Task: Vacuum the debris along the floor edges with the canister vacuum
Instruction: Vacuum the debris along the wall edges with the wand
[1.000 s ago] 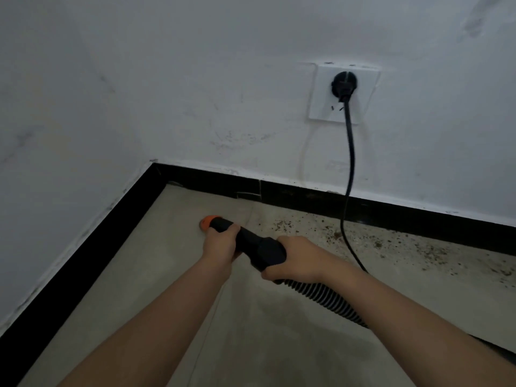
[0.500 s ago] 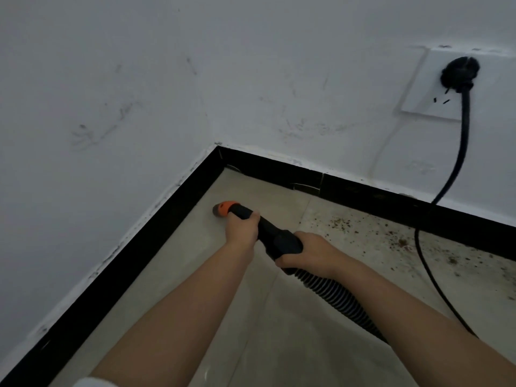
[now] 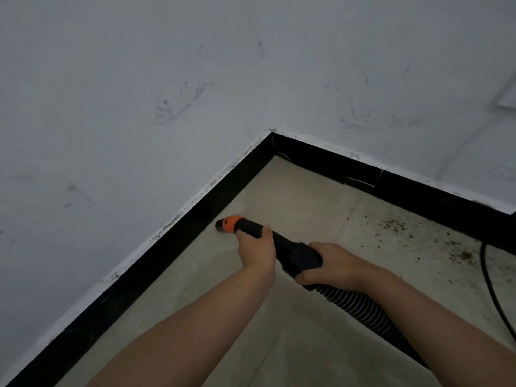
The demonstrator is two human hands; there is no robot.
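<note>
I hold a black vacuum nozzle [image 3: 287, 247] with both hands. Its orange tip [image 3: 230, 224] sits low over the beige floor, right beside the black skirting of the left wall. My left hand [image 3: 257, 250] grips the tube just behind the tip. My right hand [image 3: 332, 263] grips the thicker handle where the ribbed black hose [image 3: 360, 308] starts and runs off to the lower right. Dark debris [image 3: 418, 236] is scattered on the floor along the back wall, to the right of the nozzle. The canister itself is out of view.
Black skirting [image 3: 156, 263] runs along both white walls and meets in the corner [image 3: 272, 135]. A black power cord [image 3: 491, 291] lies on the floor at the right edge. A corner of a white wall socket [image 3: 509, 97] shows at far right.
The view has swung left, so the socket and plug have slid almost out of frame. The nozzle tip has moved left, from near the back wall to the left wall's skirting.
</note>
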